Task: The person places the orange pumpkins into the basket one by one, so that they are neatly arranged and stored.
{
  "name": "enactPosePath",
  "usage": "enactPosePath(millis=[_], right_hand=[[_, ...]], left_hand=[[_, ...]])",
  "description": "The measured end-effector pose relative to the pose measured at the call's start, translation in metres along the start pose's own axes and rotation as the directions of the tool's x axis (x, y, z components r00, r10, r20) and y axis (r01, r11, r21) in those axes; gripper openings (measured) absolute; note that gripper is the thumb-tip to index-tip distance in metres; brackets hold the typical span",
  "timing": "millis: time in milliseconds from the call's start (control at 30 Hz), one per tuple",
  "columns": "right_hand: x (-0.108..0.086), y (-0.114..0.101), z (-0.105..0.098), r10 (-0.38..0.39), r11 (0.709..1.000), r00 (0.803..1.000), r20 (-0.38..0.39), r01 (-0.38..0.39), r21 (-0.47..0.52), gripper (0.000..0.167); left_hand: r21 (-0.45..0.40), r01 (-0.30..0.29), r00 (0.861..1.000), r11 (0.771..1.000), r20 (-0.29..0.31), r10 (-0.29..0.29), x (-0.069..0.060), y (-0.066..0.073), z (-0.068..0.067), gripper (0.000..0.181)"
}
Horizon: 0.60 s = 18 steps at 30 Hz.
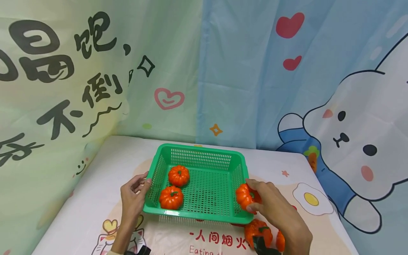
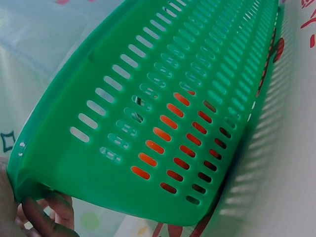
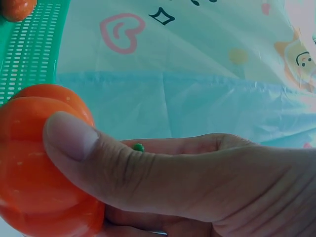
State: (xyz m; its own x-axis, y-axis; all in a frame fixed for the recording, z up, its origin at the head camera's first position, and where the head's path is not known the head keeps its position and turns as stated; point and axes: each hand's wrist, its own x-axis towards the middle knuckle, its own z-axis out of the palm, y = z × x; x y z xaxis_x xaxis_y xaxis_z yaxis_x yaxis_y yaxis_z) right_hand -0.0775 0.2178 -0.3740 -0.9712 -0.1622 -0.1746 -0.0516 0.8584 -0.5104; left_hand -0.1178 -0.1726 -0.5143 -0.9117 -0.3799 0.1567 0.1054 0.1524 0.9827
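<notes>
A green plastic basket [image 1: 207, 191] with slotted walls sits on the table, and two small orange pumpkins [image 1: 179, 176] lie inside it on the left. My left hand [image 1: 133, 194] grips the basket's left rim, thumb and fingers at its edge; the left wrist view shows the fingers [image 2: 47, 215] curled under the rim corner. My right hand [image 1: 274, 203] holds another orange pumpkin [image 1: 244, 196] over the basket's right end. In the right wrist view the thumb [image 3: 74, 136] presses on that pumpkin's side, and its green stem tip shows behind the thumb.
In front of the basket's right corner lies another pumpkin [image 1: 257, 231], and part of one more [image 1: 280, 241] shows beside the right wrist. A printed cloth covers the table [image 1: 178, 233]. Behind it hangs a printed curtain [image 1: 229, 88].
</notes>
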Motion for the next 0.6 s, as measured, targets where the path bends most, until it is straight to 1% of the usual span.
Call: enactPosePath(millis=[167,400,600], right_hand=[[0.0,-0.002,0.003,-0.037,0.999,0.999,0.006,0.037,0.027,0.078],[0.004,-0.01,0.01,-0.043,0.997,0.999,0.031,0.041,0.062,0.08],[0.012,-0.019,0.016,-0.071,0.996,0.997,0.037,0.069,0.05,0.078]], left_hand=[[-0.002,-0.006,1.0,1.0,0.0,0.006,-0.001,0.0,0.0,0.029],[0.006,-0.003,1.0,1.0,0.001,0.003,-0.001,-0.001,-0.001,0.029],[0.008,-0.007,1.0,1.0,0.0,0.007,0.0,-0.001,0.0,0.029]])
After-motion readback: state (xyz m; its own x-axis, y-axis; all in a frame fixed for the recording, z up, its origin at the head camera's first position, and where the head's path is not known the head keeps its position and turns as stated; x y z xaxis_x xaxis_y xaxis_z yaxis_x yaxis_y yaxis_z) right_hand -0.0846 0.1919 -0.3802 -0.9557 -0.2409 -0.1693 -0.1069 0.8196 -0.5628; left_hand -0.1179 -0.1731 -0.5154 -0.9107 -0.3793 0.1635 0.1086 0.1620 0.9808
